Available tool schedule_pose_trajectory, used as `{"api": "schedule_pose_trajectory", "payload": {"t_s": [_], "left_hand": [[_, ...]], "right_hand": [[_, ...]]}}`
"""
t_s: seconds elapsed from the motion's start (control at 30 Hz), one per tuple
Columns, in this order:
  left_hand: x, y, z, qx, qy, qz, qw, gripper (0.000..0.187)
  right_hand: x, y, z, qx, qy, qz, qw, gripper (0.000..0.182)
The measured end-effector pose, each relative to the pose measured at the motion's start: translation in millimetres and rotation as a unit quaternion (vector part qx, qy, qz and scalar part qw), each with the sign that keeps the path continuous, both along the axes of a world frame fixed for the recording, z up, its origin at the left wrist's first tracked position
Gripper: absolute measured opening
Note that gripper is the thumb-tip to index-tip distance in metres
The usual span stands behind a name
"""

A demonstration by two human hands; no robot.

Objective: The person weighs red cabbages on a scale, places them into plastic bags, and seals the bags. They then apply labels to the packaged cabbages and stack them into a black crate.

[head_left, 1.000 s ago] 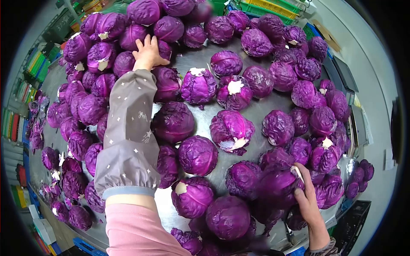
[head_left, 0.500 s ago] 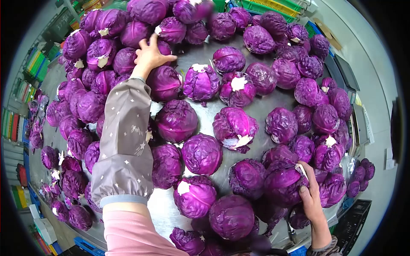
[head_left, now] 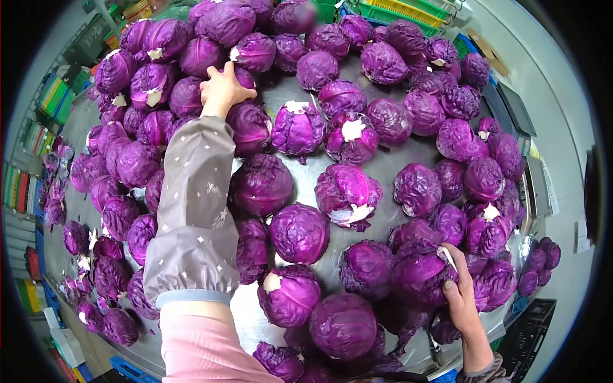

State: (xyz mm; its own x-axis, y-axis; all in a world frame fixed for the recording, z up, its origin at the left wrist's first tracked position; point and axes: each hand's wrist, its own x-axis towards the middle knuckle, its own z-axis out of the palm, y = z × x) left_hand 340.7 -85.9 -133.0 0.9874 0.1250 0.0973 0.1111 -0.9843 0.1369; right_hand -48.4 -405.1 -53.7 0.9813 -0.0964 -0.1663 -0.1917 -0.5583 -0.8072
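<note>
My left hand (head_left: pixel 225 90) reaches to the far side, fingers spread over a red cabbage (head_left: pixel 244 78) partly hidden behind it. Just below it lies another red cabbage (head_left: pixel 249 129). At the lower right my right hand (head_left: pixel 461 290) is wrapped round the side of a red cabbage (head_left: pixel 418 276), with a whitish edge showing beside the index finger. Near the middle of the metal table (head_left: pixel 252 319) sit several more heads, among them one with torn pale leaves (head_left: pixel 349 195) and one with a white cut stem (head_left: pixel 352 132).
Red cabbages are heaped at the left (head_left: pixel 137 163) and along the right (head_left: pixel 482 179). A narrow metal tool (head_left: pixel 436 351) lies near the front edge. Stacked green and yellow crates (head_left: pixel 402 14) stand at the back; a black crate (head_left: pixel 535 332) is at the lower right.
A red cabbage now sits at the back centre, where bare metal showed before. My left hand has drawn back slightly. My right hand still holds its cabbage in nearly the same place.
</note>
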Motion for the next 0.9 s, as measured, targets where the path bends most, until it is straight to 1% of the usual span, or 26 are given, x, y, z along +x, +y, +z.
{"api": "schedule_pose_trajectory", "payload": {"t_s": [0.07,0.13,0.23,0.3,0.33,0.4,0.43,0.47,0.5,0.57,0.6,0.7,0.73,0.77,0.8,0.83,0.87,0.9], "left_hand": [[-12.0,2.3,2.2,-0.037,-0.029,0.004,0.999,0.091],[-14.5,10.4,-2.9,-0.121,-0.064,0.026,0.99,0.089],[-12.9,22.4,-9.6,-0.147,-0.086,0.02,0.985,0.084],[4.8,50.3,-12.2,-0.257,-0.124,-0.001,0.959,0.083],[-3.2,59.0,17.2,-0.285,-0.095,0.015,0.954,0.083],[-4.3,60.9,41.4,-0.265,-0.155,0.07,0.949,0.087],[-4.4,61.7,48.4,-0.218,-0.197,0.053,0.955,0.091],[-8.0,60.2,49.8,-0.196,-0.194,0.051,0.96,0.095],[-14.4,56.4,52.9,-0.202,-0.165,0.048,0.964,0.096],[-19.6,51.3,39.1,-0.227,-0.106,0.045,0.967,0.098],[-22.8,44.5,31.5,-0.214,-0.086,0.075,0.97,0.099],[-19.9,41.6,14.7,-0.269,-0.024,0.077,0.96,0.101],[-16.4,38.1,12.0,-0.344,-0.011,0.084,0.935,0.102],[-14.3,36.8,9.1,-0.399,0.037,0.1,0.911,0.103],[-26.5,25.7,25.3,-0.451,0.085,0.115,0.881,0.104],[-19.8,30.1,20.4,-0.457,0.114,0.1,0.876,0.105],[-5.6,36.0,6.5,-0.462,0.114,0.109,0.872,0.104],[-4.9,33.5,3.3,-0.48,0.112,0.123,0.861,0.103]], "right_hand": [[-0.2,-1.0,-0.7,0.001,0.0,0.003,1.0,0.067],[-0.6,-2.1,-1.5,0.002,-0.004,0.005,1.0,0.067],[-1.5,-4.3,-2.1,-0.004,-0.007,0.007,1.0,0.066],[-2.8,-4.8,-1.4,-0.01,-0.003,0.011,1.0,0.065],[-4.3,-5.1,-1.5,-0.005,-0.004,0.015,1.0,0.065],[-6.5,-7.2,-0.1,-0.019,-0.001,0.022,1.0,0.062],[-7.5,-6.1,1.4,-0.016,-0.007,0.026,1.0,0.062],[-8.2,-5.4,2.6,-0.005,0.008,0.019,1.0,0.061],[-9.2,-5.2,3.5,0.004,0.023,0.009,1.0,0.06],[-12.7,-8.4,5.4,-0.004,0.02,0.019,1.0,0.06],[-14.2,-11.0,5.1,-0.012,0.025,0.031,0.999,0.06],[-18.2,-18.5,-0.3,-0.005,0.036,0.037,0.999,0.064],[-18.6,-20.0,-2.5,0.004,0.033,0.044,0.998,0.065],[-18.4,-21.8,-5.1,0.015,0.039,0.04,0.998,0.069],[-17.0,-22.2,-5.4,0.016,0.043,0.036,0.998,0.069],[-14.6,-21.7,-3.5,0.014,0.048,0.041,0.998,0.07],[-12.2,-21.6,-2.2,0.013,0.052,0.047,0.997,0.071],[-10.3,-22.1,-2.0,0.012,0.054,0.042,0.998,0.071]]}}
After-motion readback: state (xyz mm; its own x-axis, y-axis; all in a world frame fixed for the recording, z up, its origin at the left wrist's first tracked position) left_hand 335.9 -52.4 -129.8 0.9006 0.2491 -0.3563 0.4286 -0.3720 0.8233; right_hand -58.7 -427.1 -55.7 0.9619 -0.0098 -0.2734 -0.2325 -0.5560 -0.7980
